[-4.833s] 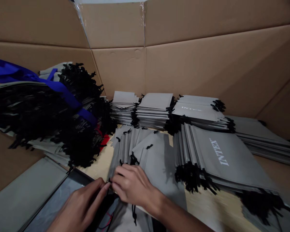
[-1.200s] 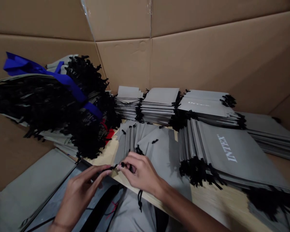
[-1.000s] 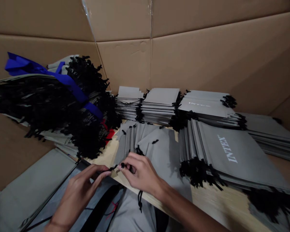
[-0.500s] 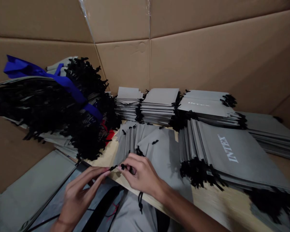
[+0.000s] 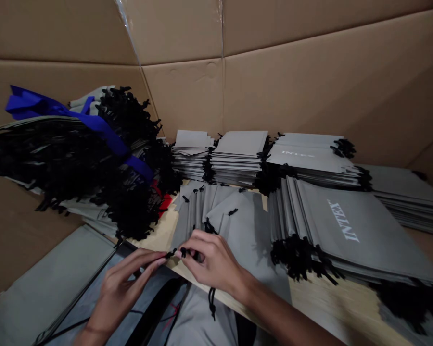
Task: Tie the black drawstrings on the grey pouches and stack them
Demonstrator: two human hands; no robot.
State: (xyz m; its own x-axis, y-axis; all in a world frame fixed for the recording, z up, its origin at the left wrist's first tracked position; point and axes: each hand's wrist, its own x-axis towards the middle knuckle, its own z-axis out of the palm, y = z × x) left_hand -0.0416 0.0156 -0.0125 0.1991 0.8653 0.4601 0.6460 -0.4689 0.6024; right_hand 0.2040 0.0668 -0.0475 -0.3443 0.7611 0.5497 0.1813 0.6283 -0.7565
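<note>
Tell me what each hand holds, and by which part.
The left hand pinches black cord by a short stretch; the right hand grips black cord at a knotted lump. Whether it is one cord cannot be told.

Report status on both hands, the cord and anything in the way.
Left hand, right hand close together, both pinching black cord. Nothing seen blocking either hand. Grey bags just beyond right hand.
</note>
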